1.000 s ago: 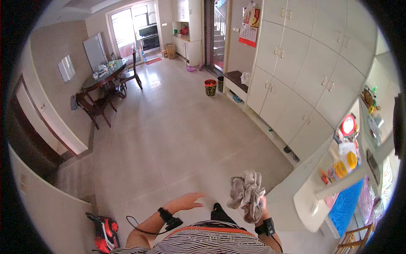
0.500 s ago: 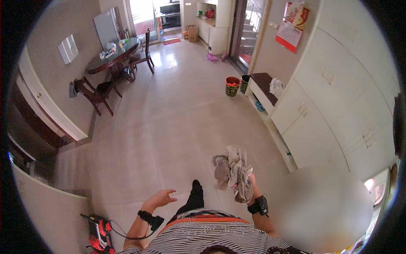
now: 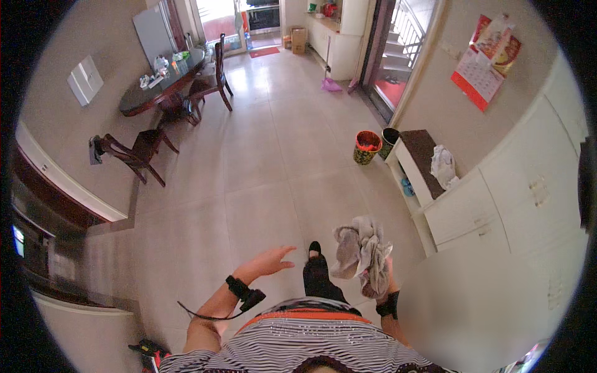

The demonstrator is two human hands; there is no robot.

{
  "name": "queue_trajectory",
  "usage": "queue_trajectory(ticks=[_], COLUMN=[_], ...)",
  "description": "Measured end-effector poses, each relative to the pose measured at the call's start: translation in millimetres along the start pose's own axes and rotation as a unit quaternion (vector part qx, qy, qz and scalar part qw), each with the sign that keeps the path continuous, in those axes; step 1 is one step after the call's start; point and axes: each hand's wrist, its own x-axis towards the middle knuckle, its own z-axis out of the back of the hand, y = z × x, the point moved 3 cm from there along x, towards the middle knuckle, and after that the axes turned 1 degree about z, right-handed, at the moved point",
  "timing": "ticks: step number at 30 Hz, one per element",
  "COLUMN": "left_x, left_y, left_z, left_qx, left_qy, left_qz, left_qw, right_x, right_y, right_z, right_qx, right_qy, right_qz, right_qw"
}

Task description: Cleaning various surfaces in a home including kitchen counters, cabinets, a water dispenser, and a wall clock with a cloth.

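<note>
A crumpled grey-brown cloth (image 3: 360,253) hangs in front of me on the right, held in my right hand (image 3: 387,266). Its folds cover most of that hand's fingers. My left hand (image 3: 268,262) is held out over the floor with nothing in it, its fingers stretched and apart. Black bands with small devices sit on both wrists, and a thin cable trails from the left one. One black shoe (image 3: 314,248) shows between my hands.
Ahead at the left are a dark oval table (image 3: 163,87) and a wooden chair (image 3: 144,149). A patterned bin (image 3: 367,149) stands beside a low shoe bench (image 3: 418,155) at the right. White cabinets (image 3: 516,193) line that side. Farther off is a broom with a purple head (image 3: 331,84).
I have moved forward, so the bin, bench and table appear closer. My left hand has swung forward and inward. The cloth stays in my right hand. The red and black device at lower left has mostly left view.
</note>
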Motion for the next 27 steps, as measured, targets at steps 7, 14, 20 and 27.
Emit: queue_trajectory(ticks=[7,14,20,27], left_x=[121.9,155.4,258.4,453.9], left_y=[50.7,158.3,241.5,261.3], left_z=[127.5,271.8,391.4,544.6], left_qx=[-0.103,-0.138,-0.126,0.033], left_qy=[-0.015,-0.072,-0.073,-0.046], left_qz=[0.096,0.211,0.233,0.087], left_qw=[0.99,0.965,0.962,0.995], right_x=[204.2,383.9,538.6,685.9], right_y=[84.8,119.9,162.7,198.2], right_z=[-77.6,-245.6,-352.8,-395.7], right_qx=[0.154,0.149,-0.086,0.081], right_qy=[0.085,0.116,0.151,0.14], right_qz=[-0.04,-0.157,-0.121,-0.138], right_qw=[0.984,0.969,0.977,0.977])
